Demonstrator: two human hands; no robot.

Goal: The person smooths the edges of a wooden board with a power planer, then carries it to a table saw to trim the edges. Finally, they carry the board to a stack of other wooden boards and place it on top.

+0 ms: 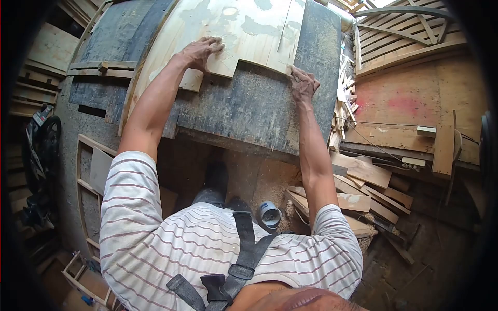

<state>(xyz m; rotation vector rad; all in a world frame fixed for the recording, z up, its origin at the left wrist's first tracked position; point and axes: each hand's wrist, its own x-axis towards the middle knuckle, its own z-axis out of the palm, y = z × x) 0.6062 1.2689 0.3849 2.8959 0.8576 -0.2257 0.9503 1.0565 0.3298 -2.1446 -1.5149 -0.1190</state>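
A pale wooden panel (254, 31) of joined boards, with grey patches and a stepped near edge, lies on the dark, worn workbench (249, 111). My left hand (201, 53) grips it near its left front edge, fingers bent over the top and thumb apart at the edge. At the panel's right front corner is my right hand (304, 84), its fingers curled and closed against the edge; part of the grip is hidden. A short pale wood piece (191, 81) sits below my left hand, partly covered by it.
Wood offcuts (363, 181) are piled on the floor at the right. A small bucket (269, 214) stands near my feet. Slatted wooden frames (410, 39) rest at the upper right, beside a plywood surface (399, 98). Another wooden frame (85, 181) leans at the left.
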